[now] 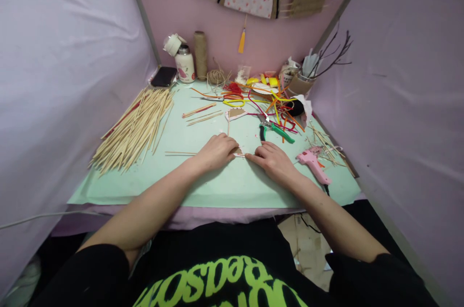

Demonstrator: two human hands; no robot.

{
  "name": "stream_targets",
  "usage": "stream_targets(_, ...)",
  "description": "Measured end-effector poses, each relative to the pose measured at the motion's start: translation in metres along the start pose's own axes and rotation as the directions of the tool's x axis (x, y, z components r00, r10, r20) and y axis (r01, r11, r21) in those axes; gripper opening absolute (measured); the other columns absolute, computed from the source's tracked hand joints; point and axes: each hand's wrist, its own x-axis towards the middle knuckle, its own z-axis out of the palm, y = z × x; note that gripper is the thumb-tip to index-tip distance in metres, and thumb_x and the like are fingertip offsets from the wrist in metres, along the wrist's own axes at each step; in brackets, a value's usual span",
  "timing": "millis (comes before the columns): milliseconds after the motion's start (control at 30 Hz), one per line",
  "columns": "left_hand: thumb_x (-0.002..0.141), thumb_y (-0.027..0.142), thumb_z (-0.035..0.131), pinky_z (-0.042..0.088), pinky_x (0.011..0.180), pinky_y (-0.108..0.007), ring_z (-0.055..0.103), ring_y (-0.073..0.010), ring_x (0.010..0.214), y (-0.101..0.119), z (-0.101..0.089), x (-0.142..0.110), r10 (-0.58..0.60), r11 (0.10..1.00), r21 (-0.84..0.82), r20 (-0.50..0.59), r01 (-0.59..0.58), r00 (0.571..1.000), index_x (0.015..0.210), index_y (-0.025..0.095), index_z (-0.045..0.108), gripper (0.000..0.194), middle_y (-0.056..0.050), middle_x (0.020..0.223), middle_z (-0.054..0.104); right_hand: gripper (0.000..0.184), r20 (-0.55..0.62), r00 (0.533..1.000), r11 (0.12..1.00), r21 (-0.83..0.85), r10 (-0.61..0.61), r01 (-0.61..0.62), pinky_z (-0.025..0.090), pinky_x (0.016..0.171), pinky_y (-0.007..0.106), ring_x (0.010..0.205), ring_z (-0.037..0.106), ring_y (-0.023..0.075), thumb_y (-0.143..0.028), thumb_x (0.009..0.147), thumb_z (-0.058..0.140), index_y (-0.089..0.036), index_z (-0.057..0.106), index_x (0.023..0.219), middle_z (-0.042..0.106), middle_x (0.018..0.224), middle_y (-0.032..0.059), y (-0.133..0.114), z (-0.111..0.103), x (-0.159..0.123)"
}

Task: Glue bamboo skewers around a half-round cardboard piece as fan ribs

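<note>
My left hand (217,151) lies on the table with its fingers closed on the edge of a small brown cardboard piece (238,151) with a pale border. Two thin wooden sticks (179,153) run out to the left from under this hand. My right hand (274,161) has a finger stretched out to the piece's right end, its other fingers bent and apart. Beyond the hands lies a similar cardboard piece (236,113) with a stick pointing towards me. Green-handled pliers (279,132) rest just past my right hand. The fingers hide part of the held piece.
A big pile of wooden sticks (134,130) lies at left. At right are a pink glue gun (314,164) and stick offcuts (328,145). Yellow-handled scissors (234,100), coloured strips, a twine spool (200,55), a bottle (185,65) and a phone (164,77) are farther back.
</note>
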Motion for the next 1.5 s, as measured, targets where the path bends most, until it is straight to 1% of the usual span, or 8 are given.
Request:
stream_targets(100,0.092,0.025,0.052,0.042,0.089,-0.039,0.057,-0.0263,0.106,0.0,0.0,0.0,-0.001,1.0,0.005,0.002,0.001,1.0,0.105,0.018,0.067,0.021,-0.009,0.109,0.071,0.03,0.0,1.0,1.0,0.018,0.005,-0.005,0.041,0.1,0.04,0.082,0.052,0.0178,-0.014,0.097,0.048,-0.022,0.069,0.116,0.059,0.083,0.005,0.0,0.0,0.0)
stream_targets(367,0.092,0.025,0.053,0.042,0.089,-0.039,0.057,-0.0264,0.108,0.001,-0.002,0.0,-0.008,1.0,0.0,0.01,0.008,1.0,0.104,0.018,0.068,0.02,-0.009,0.111,0.071,0.03,-0.001,1.0,1.0,-0.022,0.006,-0.006,0.04,0.103,0.039,0.083,0.051,0.018,-0.015,0.098,0.047,-0.021,0.069,0.118,0.059,0.084,0.0049,0.0,0.002,-0.001)
stream_targets(667,0.092,0.025,0.052,0.042,0.09,-0.039,0.057,-0.0263,0.107,0.0,0.0,0.0,-0.005,1.0,-0.006,0.004,0.005,1.0,0.104,0.019,0.067,0.02,-0.008,0.111,0.071,0.03,-0.012,1.0,1.0,-0.007,0.005,-0.005,0.041,0.101,0.04,0.082,0.051,0.0181,-0.015,0.098,0.047,-0.022,0.069,0.118,0.059,0.083,0.0047,0.0,0.003,-0.001)
stream_targets(800,0.093,0.027,0.051,0.042,0.09,-0.039,0.057,-0.0265,0.108,0.0,0.001,0.001,-0.005,1.0,-0.004,0.004,0.005,1.0,0.104,0.019,0.067,0.021,-0.009,0.111,0.071,0.029,-0.015,1.0,0.999,-0.04,-0.004,0.004,0.041,0.103,0.039,0.083,0.051,0.018,-0.016,0.098,0.048,-0.021,0.069,0.118,0.058,0.083,0.0044,0.001,0.005,-0.001)
stream_targets(1067,0.092,0.026,0.052,0.042,0.09,-0.039,0.057,-0.0262,0.107,-0.002,0.002,0.0,0.016,1.0,-0.009,-0.012,-0.017,1.0,0.106,0.019,0.067,0.022,-0.009,0.111,0.07,0.034,-0.008,1.0,1.0,-0.015,0.023,-0.023,0.038,0.106,0.041,0.086,0.053,0.0181,-0.013,0.098,0.046,-0.022,0.066,0.122,0.061,0.088,0.0053,-0.002,0.003,-0.005)
stream_targets(1233,0.09,0.025,0.052,0.042,0.09,-0.04,0.056,-0.0267,0.109,-0.003,0.002,-0.002,0.021,1.0,-0.002,-0.008,-0.021,1.0,0.109,0.019,0.066,0.024,-0.008,0.114,0.069,0.039,-0.072,0.992,0.995,-0.012,0.102,-0.103,0.038,0.107,0.044,0.095,0.056,0.0203,-0.008,0.095,0.045,-0.02,0.063,0.127,0.066,0.101,0.0089,-0.007,0.005,-0.012)
stream_targets(1333,0.089,0.024,0.051,0.041,0.093,-0.04,0.055,-0.0265,0.11,-0.004,0.002,-0.003,0.025,1.0,-0.006,-0.009,-0.025,1.0,0.112,0.02,0.065,0.027,-0.008,0.117,0.068,0.039,-0.101,0.981,0.985,-0.028,0.169,-0.172,0.038,0.108,0.045,0.098,0.057,0.0217,-0.006,0.092,0.045,-0.018,0.063,0.125,0.067,0.105,0.01,-0.008,0.002,-0.015)
stream_targets(1500,0.086,0.02,0.05,0.04,0.093,-0.042,0.049,-0.0278,0.112,-0.005,0.002,-0.001,0.051,0.998,-0.024,-0.007,-0.051,0.999,0.119,0.022,0.063,0.035,-0.008,0.126,0.064,0.034,-0.125,0.95,0.956,-0.021,0.287,-0.291,0.04,0.105,0.046,0.102,0.058,0.0252,-0.011,0.091,0.049,-0.017,0.063,0.121,0.066,0.108,0.0117,0.003,-0.009,-0.029)
